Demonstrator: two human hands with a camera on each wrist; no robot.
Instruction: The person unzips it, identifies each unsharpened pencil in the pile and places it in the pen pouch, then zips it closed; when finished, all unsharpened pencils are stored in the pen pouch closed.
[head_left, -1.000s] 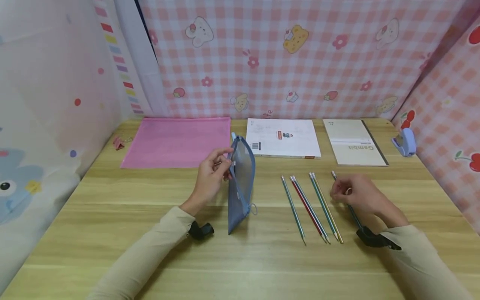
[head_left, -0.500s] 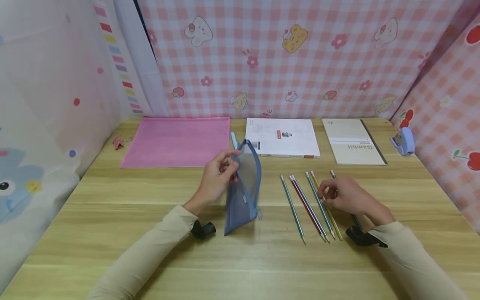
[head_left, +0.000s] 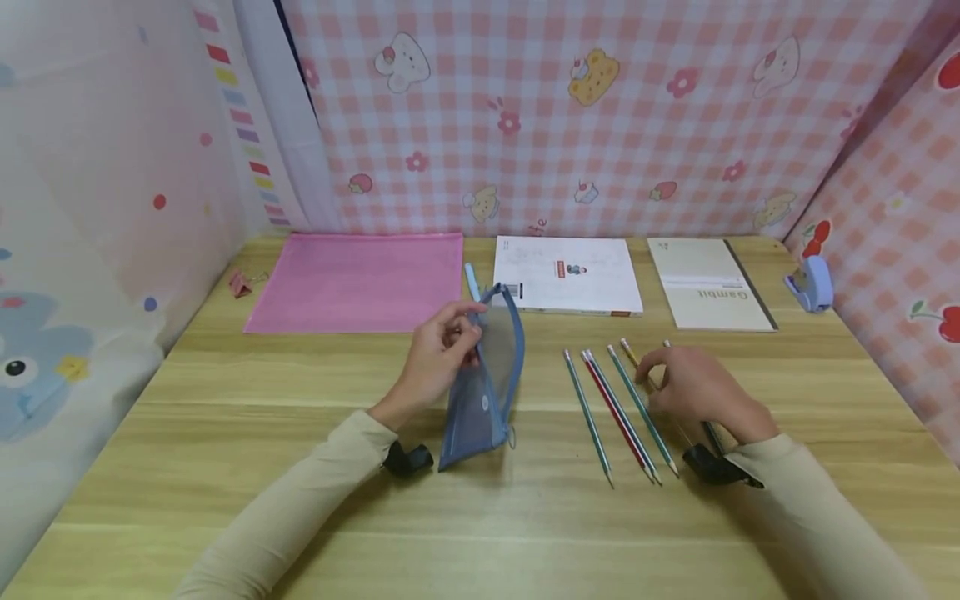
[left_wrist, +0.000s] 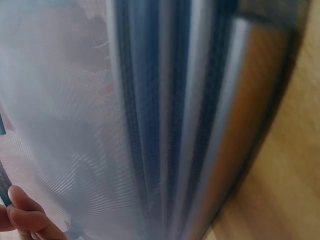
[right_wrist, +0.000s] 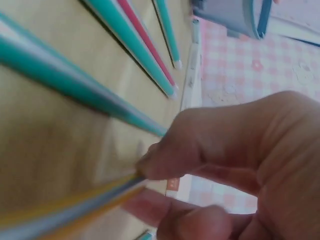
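— Left hand [head_left: 438, 354]?
— Centre of frame, pinching the upper edge of the blue mesh pouch [head_left: 483, 392], standing upright on the table [head_left: 225, 450].
— Right hand [head_left: 693, 387]?
— Right of centre, fingers curled, pinching the yellow pencil [head_left: 628, 353] beside the other pencils [head_left: 611, 412].
— Along the far edge?
— Pink folder [head_left: 352, 282], white book [head_left: 566, 275], notebook [head_left: 705, 283].

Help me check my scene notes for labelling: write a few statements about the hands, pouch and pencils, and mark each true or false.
1. The left hand holds the blue mesh pouch up off flat. True.
2. The right hand pinches a yellow pencil. True.
3. The pink folder lies under the pouch. False: it lies apart, behind the pouch on the table.
4. The red pencil is inside the pouch. False: it lies on the table.
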